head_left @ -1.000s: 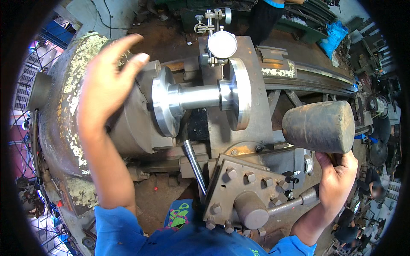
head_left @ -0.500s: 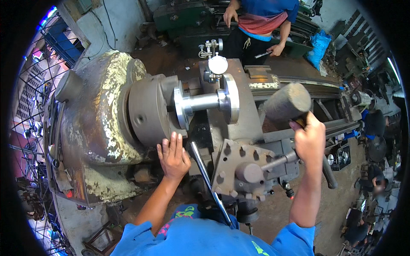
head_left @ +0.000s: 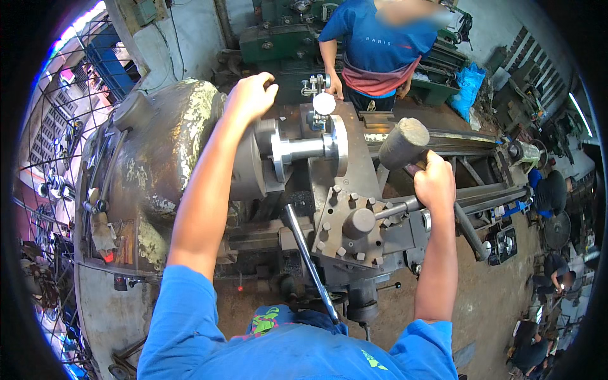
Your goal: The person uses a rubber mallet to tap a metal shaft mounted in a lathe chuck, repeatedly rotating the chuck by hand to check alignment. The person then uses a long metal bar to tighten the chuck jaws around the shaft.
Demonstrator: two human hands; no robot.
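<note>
My left hand (head_left: 251,97) reaches over the far upper side of the lathe chuck (head_left: 246,168), its fingers loosely bent and apart, with nothing visible in them. Whether it touches the chuck is unclear. From the chuck juts a shiny flanged metal workpiece (head_left: 305,149), spool-shaped. A dial indicator (head_left: 323,104) on a jointed holder stands by its right flange. My right hand (head_left: 436,182) is wrapped round the handle of a mallet, whose thick cylindrical head (head_left: 404,144) is raised right of the workpiece. Below it sits the square tool post (head_left: 359,223) with several bolts.
A long steel bar (head_left: 310,263) slants between my body and the tool post. The painted headstock (head_left: 152,152) fills the left; the lathe bed (head_left: 468,147) runs right. Across the machine stands a person in a blue shirt (head_left: 380,44). A blue bag (head_left: 468,88) lies behind.
My left hand has gone from the chuck's near side to its far upper side. The mallet has shifted slightly left with my right hand. The person opposite has moved closer to the indicator.
</note>
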